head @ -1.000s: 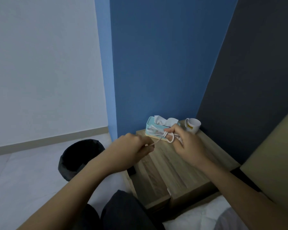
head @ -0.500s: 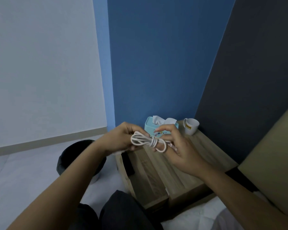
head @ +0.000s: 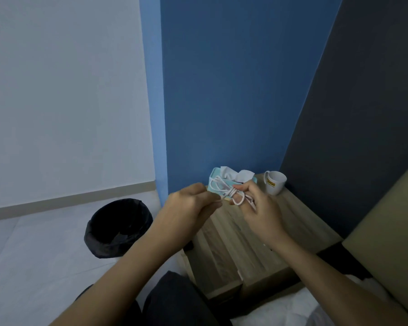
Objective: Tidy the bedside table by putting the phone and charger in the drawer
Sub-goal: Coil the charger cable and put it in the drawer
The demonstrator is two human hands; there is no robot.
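Standing against the blue wall, the pale wood-grain bedside desk [head: 264, 234] is carrying a light-blue tissue box with white tissues [head: 229, 178] and a white ceramic mug with a yellow label [head: 275, 182] along its back edge. Sitting on the floor to its left is a round black waste bin [head: 119, 228]. Above the desk, the left hand [head: 186, 210] is pinching the loose end of the white charger cable [head: 224, 188], fingers closed tight and drawing it out leftward. The right hand [head: 259, 208] is gripping the coiled loops, fingers curled around the bundle. Compared with half a second ago, the hands are pulling apart again, so the wrap is tightening. Judging from this, the bundle is nearly ready for the drawer, which is not clearly showing; the phone is not identifiable.
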